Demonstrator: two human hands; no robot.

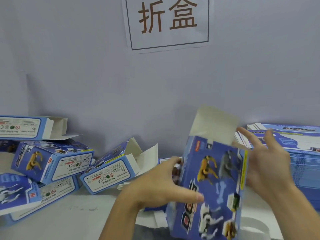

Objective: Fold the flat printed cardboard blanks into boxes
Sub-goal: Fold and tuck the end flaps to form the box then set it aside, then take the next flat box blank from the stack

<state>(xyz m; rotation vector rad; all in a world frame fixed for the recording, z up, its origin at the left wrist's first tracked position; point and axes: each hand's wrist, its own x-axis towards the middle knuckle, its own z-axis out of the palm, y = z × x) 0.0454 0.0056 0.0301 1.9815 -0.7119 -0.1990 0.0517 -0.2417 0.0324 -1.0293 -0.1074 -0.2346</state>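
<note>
Two hands on a part-folded blue box, folded boxes left, flat blanks right.
Folded boxes [52, 161] heaped at the surface's [78, 210] left edge, end flaps open. Left hand [155, 184] holds the box [213, 187] from its left side, thumb across the printed front, fingers behind. Box upright, tilted, top flap [216, 125] raised. Right hand [266, 163] at its right edge, fingers spread wide. Stack of flat blanks [294, 148] at right edge. Paper sign [168, 23] on wall.
</note>
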